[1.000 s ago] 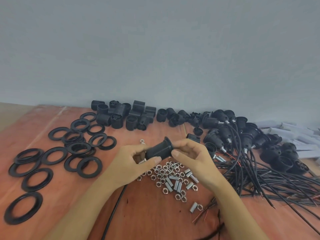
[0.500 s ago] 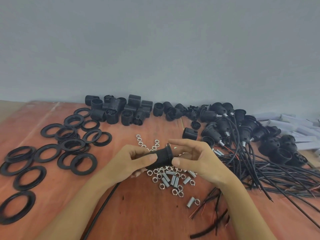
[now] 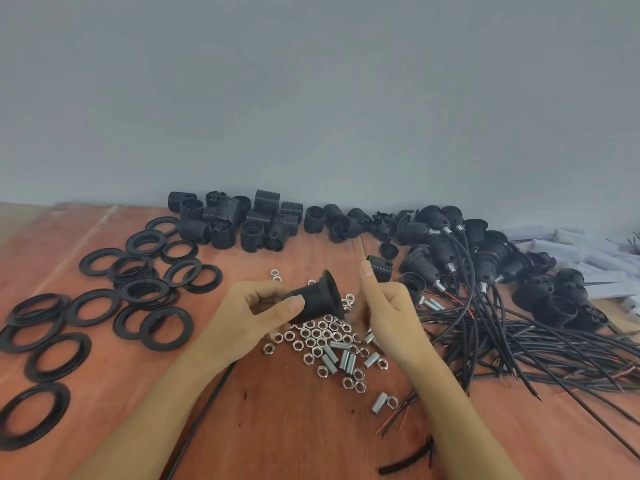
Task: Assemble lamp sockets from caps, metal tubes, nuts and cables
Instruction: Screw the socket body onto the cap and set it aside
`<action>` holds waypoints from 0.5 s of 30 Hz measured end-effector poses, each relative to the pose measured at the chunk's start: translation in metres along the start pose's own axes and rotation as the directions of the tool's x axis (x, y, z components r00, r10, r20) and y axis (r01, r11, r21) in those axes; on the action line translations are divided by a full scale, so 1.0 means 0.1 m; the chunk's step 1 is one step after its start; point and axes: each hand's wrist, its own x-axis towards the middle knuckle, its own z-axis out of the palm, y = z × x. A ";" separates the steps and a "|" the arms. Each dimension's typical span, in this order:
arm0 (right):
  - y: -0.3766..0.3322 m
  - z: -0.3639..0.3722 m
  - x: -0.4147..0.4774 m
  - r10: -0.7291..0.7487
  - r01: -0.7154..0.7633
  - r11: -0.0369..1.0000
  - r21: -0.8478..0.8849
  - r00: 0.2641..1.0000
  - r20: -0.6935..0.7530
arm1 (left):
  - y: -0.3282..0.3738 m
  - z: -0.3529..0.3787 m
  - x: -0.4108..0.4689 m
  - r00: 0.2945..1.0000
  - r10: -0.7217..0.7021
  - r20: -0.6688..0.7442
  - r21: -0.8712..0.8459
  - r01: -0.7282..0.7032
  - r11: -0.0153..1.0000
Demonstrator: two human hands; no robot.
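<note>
Above a wooden table (image 3: 294, 427), the left hand (image 3: 252, 313) grips a black threaded lamp socket (image 3: 313, 299). The thumb lies across its barrel, the fingers curl behind, and the flanged end is turned toward the right hand (image 3: 391, 310). That hand sits just beside the flange, 1 finger raised, the rest curled and blurred; we cannot tell whether it holds anything. Nuts (image 3: 313, 332) and metal tubes (image 3: 346, 358) lie scattered beneath, with wired sockets (image 3: 485, 271) to the right.
</note>
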 end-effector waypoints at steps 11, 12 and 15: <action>-0.02 0.04 -0.02 -0.048 0.053 0.997 0.049 0.993 -0.108 | -0.01 -0.05 0.01 0.994 -0.005 -0.112 -0.027 0.002 1.000; -0.02 0.05 -0.02 -0.064 0.068 0.996 0.050 0.995 -0.082 | -0.01 -0.05 0.01 0.993 -0.006 -0.120 -0.026 0.002 1.000; -0.03 0.07 -0.04 -0.057 0.059 0.997 0.050 0.998 -0.036 | -0.01 -0.03 0.01 0.989 -0.023 -0.144 -0.037 0.018 0.999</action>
